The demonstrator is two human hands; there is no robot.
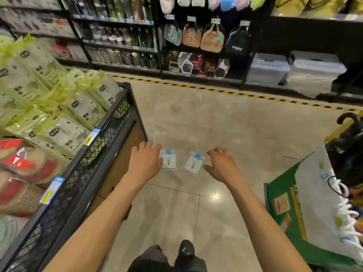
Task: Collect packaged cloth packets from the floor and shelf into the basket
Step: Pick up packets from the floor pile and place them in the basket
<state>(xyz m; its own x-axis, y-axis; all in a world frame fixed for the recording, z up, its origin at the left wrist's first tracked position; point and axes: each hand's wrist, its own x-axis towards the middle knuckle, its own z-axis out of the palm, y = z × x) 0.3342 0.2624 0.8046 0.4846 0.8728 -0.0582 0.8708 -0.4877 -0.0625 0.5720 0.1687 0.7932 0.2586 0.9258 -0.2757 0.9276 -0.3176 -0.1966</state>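
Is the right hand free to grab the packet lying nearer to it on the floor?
Probably yes. The right hand is open and holds nothing. It appears close beside the right packet, which lies flat on the floor with nothing on it.

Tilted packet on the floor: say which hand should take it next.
Right. The right hand shows just beside the tilted packet, empty, its fingers loosely curled. The left hand overlaps the left edge of the straight packet, farther off, so it likely suits that one.
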